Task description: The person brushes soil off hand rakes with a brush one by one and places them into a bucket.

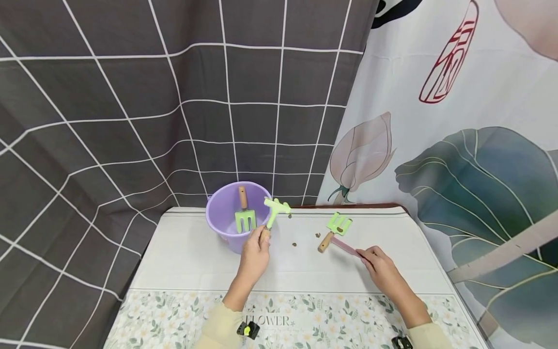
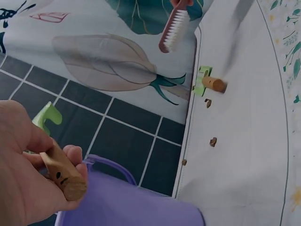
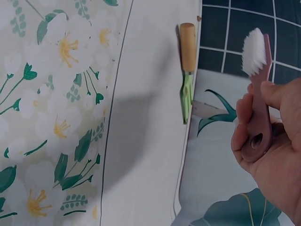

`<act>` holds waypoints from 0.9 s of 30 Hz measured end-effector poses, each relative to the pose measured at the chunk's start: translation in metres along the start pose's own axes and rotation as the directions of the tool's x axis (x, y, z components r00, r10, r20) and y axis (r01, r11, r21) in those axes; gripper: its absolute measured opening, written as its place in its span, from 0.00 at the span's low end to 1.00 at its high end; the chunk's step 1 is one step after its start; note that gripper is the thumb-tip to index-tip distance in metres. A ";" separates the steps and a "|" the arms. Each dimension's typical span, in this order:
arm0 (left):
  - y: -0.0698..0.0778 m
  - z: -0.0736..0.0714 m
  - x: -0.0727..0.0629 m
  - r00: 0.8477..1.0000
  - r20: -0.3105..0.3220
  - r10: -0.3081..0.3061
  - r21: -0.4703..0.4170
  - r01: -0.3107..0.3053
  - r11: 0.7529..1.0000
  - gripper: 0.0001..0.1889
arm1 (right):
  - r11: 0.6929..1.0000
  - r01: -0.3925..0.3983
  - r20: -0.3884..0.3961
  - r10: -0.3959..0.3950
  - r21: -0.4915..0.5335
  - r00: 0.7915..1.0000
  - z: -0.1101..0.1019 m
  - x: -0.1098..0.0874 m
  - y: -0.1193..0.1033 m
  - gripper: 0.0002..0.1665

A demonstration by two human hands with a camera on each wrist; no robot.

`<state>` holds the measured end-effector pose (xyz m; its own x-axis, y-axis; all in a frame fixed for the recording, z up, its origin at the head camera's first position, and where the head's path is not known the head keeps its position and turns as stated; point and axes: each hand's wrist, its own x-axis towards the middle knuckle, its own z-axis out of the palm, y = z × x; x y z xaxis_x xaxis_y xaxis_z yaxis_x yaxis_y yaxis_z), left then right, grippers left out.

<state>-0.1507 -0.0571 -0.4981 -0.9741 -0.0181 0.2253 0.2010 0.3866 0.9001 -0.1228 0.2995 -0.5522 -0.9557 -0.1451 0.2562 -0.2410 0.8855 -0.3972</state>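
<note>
My left hand (image 1: 254, 257) grips the wooden handle of a small garden rake (image 1: 277, 207), its light-green toothed head raised beside the rim of the purple bucket (image 1: 235, 245). A green hand fork (image 1: 245, 219) with a wooden handle leans inside that bucket. In my right hand (image 1: 383, 269) is a pink brush (image 1: 346, 246), held by its handle; the right wrist view shows its white bristles (image 3: 254, 52). Near the brush's far end, a garden tool with a slotted green head (image 1: 339, 224) lies on the table, a brown clump on its head.
Several small brown clumps (image 2: 213, 141) are scattered on the white table (image 1: 296, 271) between bucket and slotted tool. A flower-patterned band (image 1: 331, 315) covers the table's near side. A dark grid curtain (image 1: 253, 121) and a white printed curtain (image 1: 405, 145) hang behind.
</note>
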 end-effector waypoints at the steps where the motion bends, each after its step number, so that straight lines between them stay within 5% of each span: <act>1: 0.001 -0.002 0.001 1.000 -0.012 -0.012 0.007 0.012 1.000 0.20 | 1.000 0.006 -0.003 -0.006 0.000 1.000 0.000 0.000 0.000 0.16; 16: 0.001 -0.034 0.015 0.986 -0.141 -0.087 0.024 0.092 0.996 0.21 | 1.000 0.025 -0.017 -0.025 -0.004 1.000 -0.002 0.002 -0.001 0.16; 27: -0.001 -0.058 0.024 0.981 -0.181 -0.062 0.204 0.099 0.974 0.22 | 1.000 0.013 -0.025 -0.013 0.011 1.000 -0.005 -0.001 -0.001 0.16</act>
<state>-0.1679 -0.1111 -0.4720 -0.9498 -0.2090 0.2330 0.0780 0.5627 0.8229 -0.1211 0.3007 -0.5476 -0.9479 -0.1452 0.2836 -0.2553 0.8788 -0.4031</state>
